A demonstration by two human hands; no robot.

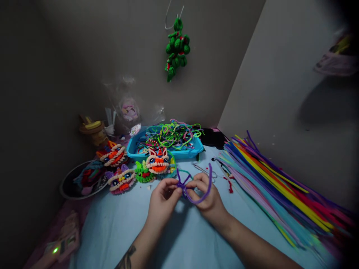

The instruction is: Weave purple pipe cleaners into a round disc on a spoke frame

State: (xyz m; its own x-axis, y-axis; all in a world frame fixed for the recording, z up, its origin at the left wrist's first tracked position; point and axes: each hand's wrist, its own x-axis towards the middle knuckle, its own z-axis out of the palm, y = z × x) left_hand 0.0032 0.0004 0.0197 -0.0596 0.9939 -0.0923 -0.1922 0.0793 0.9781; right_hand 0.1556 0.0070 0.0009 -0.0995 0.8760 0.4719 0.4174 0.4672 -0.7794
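Between my two hands, above the middle of the blue-covered table, is a purple pipe cleaner bent into loops, with a teal strand among them. My left hand pinches the twisted middle between thumb and fingertips. Fingers curled, my right hand grips the same piece from the other side, and a long purple end curves up past its knuckles. Just beyond my hands sit an orange-and-cream lion-head figure and a small green figure. A pair of scissors lies behind my right hand.
A blue basket of tangled pipe cleaners stands at the back. Many colourful straight pipe cleaners spread along the right. At left are a metal bowl, more lion heads and a device with a green light. A green bundle hangs above.
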